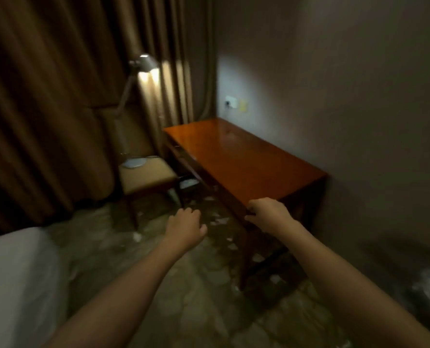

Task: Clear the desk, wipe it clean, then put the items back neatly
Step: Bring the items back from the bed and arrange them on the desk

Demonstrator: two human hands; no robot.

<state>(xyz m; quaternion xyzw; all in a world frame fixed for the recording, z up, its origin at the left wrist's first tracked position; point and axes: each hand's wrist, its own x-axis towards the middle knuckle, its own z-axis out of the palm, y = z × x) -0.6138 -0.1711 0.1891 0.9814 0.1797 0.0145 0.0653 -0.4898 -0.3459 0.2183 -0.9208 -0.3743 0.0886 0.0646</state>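
A glossy reddish-brown wooden desk (244,156) stands against the right wall with a bare top. My right hand (268,213) is at the desk's near corner, fingers curled at the front edge, and I cannot tell whether it grips the edge. My left hand (185,226) hovers over the floor left of that corner, fingers loosely curled and holding nothing. The picture is blurred.
A chair (146,177) with a tan seat stands left of the desk, with a pale round object (134,162) on the seat. A lit floor lamp (143,64) leans before brown curtains. A white bed edge (15,272) fills the lower left. Pale scraps (220,221) lie on the floor.
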